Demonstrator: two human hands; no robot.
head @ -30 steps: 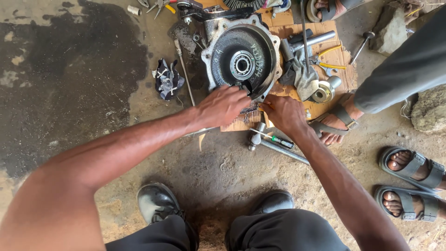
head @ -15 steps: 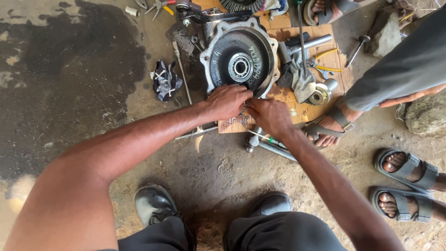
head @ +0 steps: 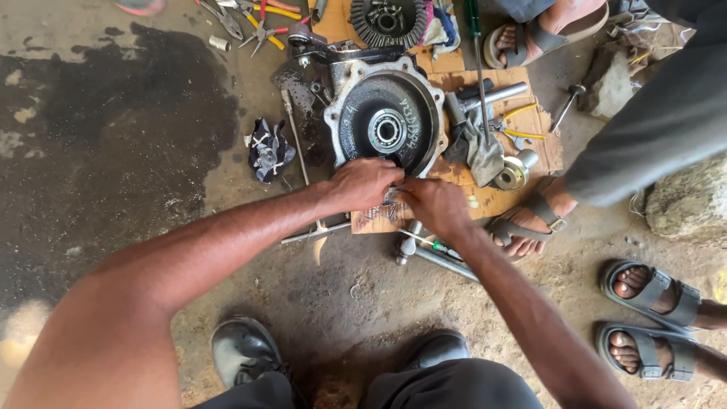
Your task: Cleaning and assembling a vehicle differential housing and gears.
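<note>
Head view: both hands' grip, left [head: 363, 184] & right [head: 435, 204], curled at round housing [head: 386, 125] rim, contents unclear.

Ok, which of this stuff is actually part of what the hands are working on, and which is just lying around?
In hand:
left hand and right hand, meeting at the lower rim of the round metal housing
cardboard sheet beneath them

Lying about:
pliers
toothed gear
green-handled screwdriver
crumpled dark rag
grey cloth

Matt, greasy cast-metal housing [head: 386, 125] lies on brown cardboard [head: 485, 198]; crumpled dark cloth rag [head: 267, 149] on rough, oil-stained concrete floor [head: 113, 151].
</note>
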